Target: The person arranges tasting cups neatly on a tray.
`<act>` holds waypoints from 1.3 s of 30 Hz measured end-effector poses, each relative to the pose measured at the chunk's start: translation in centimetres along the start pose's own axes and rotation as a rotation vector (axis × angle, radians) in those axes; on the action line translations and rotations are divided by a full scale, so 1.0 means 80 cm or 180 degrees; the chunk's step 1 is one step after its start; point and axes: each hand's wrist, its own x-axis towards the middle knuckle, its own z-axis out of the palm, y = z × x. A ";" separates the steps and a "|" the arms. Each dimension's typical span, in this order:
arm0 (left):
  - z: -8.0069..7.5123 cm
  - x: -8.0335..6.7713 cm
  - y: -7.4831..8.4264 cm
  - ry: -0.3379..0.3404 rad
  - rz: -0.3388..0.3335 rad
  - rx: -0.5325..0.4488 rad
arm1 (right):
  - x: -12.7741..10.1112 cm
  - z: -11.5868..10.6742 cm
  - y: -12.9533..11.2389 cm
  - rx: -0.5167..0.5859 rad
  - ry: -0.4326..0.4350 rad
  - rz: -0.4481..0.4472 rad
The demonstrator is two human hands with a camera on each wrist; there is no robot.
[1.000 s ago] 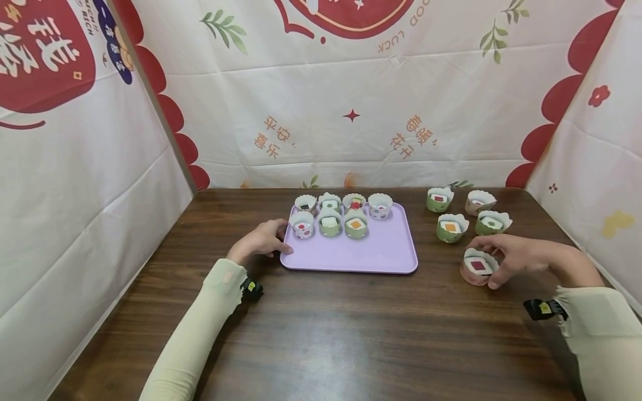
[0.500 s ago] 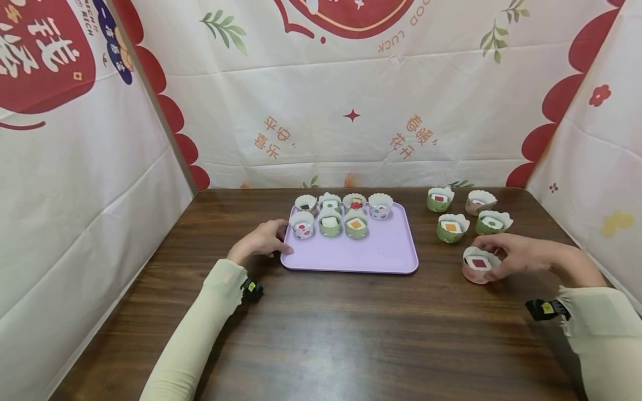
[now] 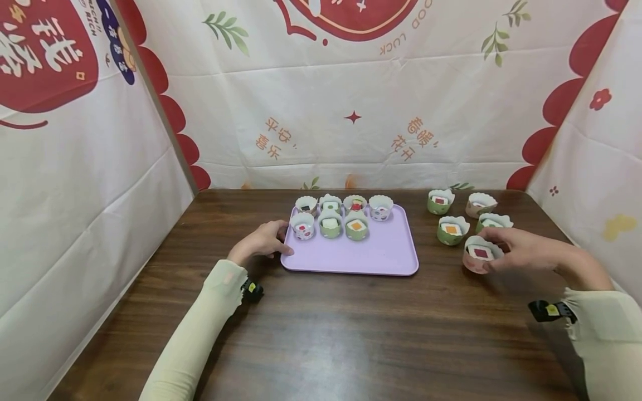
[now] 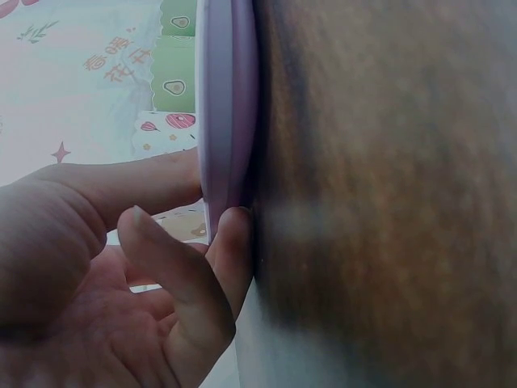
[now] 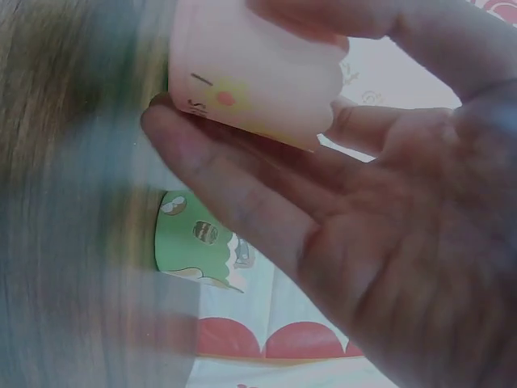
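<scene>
My right hand (image 3: 531,250) grips a pink paper baking cup (image 3: 473,264) that holds a white square piece with a dark red centre. In the right wrist view the fingers wrap the pink cup's side (image 5: 250,89), and it seems slightly raised off the table. With thumb above and fingertips below, my left hand (image 3: 258,242) pinches the left edge of a lilac tray (image 3: 346,260). The left wrist view shows the tray's rim (image 4: 222,105) between thumb and fingers. Several filled paper cups stand in two rows on the tray, among them a green cup with an orange-topped piece (image 3: 356,225).
Beyond the right hand stand more filled cups on the wooden table (image 3: 321,334): a green one with a red-topped piece (image 3: 439,202), a pinkish one (image 3: 480,206), and a green one with an orange-topped piece (image 3: 452,230). Printed cloth (image 3: 321,94) hangs around the table.
The right hand has lifted the pink cup slightly and shifted it a little away from me, nearer the green cups. The left hand and the tray have stayed where they were.
</scene>
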 end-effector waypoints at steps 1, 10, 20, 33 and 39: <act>0.000 0.000 0.000 -0.0002 -0.0005 -0.0028 | 0.000 0.000 -0.001 0.0009 0.0037 -0.0017; 0.003 -0.001 0.000 -0.0120 -0.0104 -0.0495 | -0.001 0.002 -0.004 0.0194 0.0348 -0.0165; 0.001 0.001 -0.002 -0.0170 -0.0101 -0.0557 | -0.002 -0.002 -0.013 -0.0139 0.0610 -0.0085; 0.003 0.002 0.000 -0.0191 -0.0094 -0.0529 | 0.001 -0.002 -0.014 -0.0196 0.0948 0.0049; 0.002 0.000 0.000 -0.0200 -0.0080 -0.0542 | 0.011 0.000 -0.018 -0.0261 0.0885 0.0113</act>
